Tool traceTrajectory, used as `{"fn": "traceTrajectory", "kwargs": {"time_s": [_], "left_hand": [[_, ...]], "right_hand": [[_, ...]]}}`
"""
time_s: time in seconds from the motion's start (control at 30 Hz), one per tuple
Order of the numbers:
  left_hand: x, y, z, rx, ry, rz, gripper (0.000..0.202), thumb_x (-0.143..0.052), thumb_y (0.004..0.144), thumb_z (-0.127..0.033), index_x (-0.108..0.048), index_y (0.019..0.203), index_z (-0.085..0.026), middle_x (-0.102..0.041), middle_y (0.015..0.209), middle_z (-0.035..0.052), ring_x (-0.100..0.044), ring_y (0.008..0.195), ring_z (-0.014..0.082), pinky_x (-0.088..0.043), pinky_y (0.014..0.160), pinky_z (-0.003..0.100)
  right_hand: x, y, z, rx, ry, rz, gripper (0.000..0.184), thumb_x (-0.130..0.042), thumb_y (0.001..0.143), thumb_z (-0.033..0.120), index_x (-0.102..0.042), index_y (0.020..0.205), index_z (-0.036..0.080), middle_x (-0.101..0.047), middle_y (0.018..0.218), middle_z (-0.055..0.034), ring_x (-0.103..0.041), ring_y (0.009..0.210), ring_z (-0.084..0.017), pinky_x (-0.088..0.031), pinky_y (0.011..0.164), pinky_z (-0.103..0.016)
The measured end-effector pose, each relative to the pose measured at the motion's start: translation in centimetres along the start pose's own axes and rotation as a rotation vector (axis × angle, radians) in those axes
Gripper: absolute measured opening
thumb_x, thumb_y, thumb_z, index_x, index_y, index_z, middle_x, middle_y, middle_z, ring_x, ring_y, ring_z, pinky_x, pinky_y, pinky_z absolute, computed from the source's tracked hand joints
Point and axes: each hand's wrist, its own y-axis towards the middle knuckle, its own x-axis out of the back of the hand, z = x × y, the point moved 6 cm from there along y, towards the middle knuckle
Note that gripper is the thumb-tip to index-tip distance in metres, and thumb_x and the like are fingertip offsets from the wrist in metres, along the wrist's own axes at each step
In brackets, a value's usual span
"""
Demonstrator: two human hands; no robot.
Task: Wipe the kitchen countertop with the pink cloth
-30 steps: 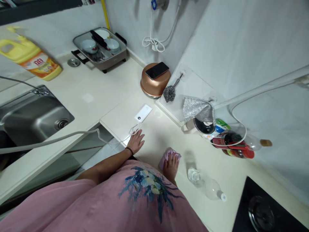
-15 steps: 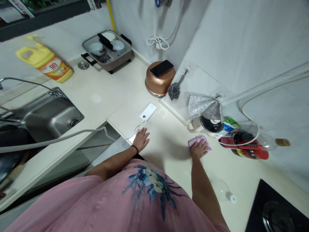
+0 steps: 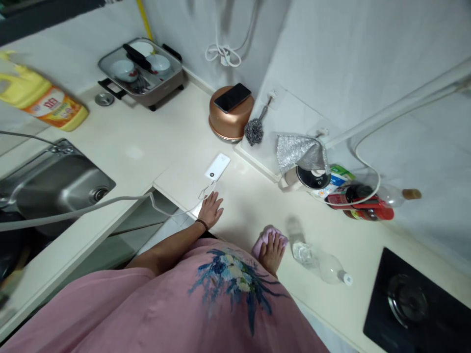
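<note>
My left hand (image 3: pixel 210 211) lies flat at the counter's front edge, fingers spread, with a beaded bracelet on the wrist. Just beyond its fingertips is a white power bank (image 3: pixel 218 166) with a thin white cable (image 3: pixel 203 191) plugged in. Close to my body, my right hand (image 3: pixel 273 254) presses a pinkish-purple cloth (image 3: pixel 264 239) onto the pale counter (image 3: pixel 235 206). A clear plastic bottle (image 3: pixel 324 264) with a white cap lies on its side to the right of the cloth.
At the back stand an electric pan (image 3: pixel 147 95) holding bowls and a copper-coloured pot (image 3: pixel 230 117) with a phone (image 3: pixel 232 97) on top. A sink (image 3: pixel 66 181) and yellow detergent jug (image 3: pixel 47 103) are left. Bottles (image 3: pixel 360 198) and a black stove (image 3: pixel 415 299) are right.
My right hand has drawn the cloth toward my body and a little left across the counter. My left hand has stayed on the counter. The view has shifted slightly right.
</note>
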Motion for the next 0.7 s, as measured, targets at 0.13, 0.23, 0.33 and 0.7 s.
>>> {"fn": "traceTrajectory", "kwargs": {"time_s": [0.13, 0.23, 0.33, 0.7], "left_hand": [[0.0, 0.0, 0.2, -0.006, -0.006, -0.008, 0.048, -0.049, 0.105, -0.037, -0.059, 0.149, -0.019, -0.035, 0.174, 0.0146, -0.019, 0.166, 0.0336, -0.022, 0.132, 0.062], [-0.2, 0.1, 0.3, -0.001, -0.009, 0.001, 0.049, -0.049, 0.105, -0.037, -0.060, 0.148, -0.018, -0.035, 0.174, 0.0148, -0.017, 0.167, 0.0335, -0.020, 0.133, 0.061], [-0.2, 0.2, 0.3, 0.015, -0.010, 0.005, 0.049, -0.048, 0.105, -0.038, -0.060, 0.148, -0.017, -0.033, 0.174, 0.0148, -0.017, 0.166, 0.0333, -0.016, 0.134, 0.062], [0.0, 0.2, 0.3, 0.025, -0.049, 0.005, 0.051, -0.047, 0.104, -0.039, -0.060, 0.147, -0.017, -0.030, 0.175, 0.0156, -0.015, 0.167, 0.0349, -0.010, 0.134, 0.063]], "right_hand": [[1.4, 7.8, -1.3, -0.090, 0.033, -0.058, 0.066, -0.028, 0.107, 0.042, -0.037, 0.168, 0.020, -0.041, 0.170, -0.0175, -0.027, 0.161, -0.036, -0.026, 0.125, -0.065], [1.7, 12.2, -2.0, -0.178, 0.051, -0.066, 0.065, -0.028, 0.107, 0.040, -0.038, 0.168, 0.021, -0.040, 0.171, -0.0156, -0.028, 0.160, -0.035, -0.025, 0.126, -0.064], [1.4, 12.3, -1.4, -0.201, 0.077, -0.071, 0.065, -0.028, 0.107, 0.039, -0.038, 0.167, 0.019, -0.038, 0.172, -0.0157, -0.025, 0.161, -0.036, -0.024, 0.127, -0.064], [2.2, -8.8, -9.5, -0.091, 0.103, -0.066, 0.060, -0.029, 0.107, 0.034, -0.043, 0.164, 0.023, -0.043, 0.170, -0.0138, -0.024, 0.163, -0.032, -0.029, 0.127, -0.064]]}}
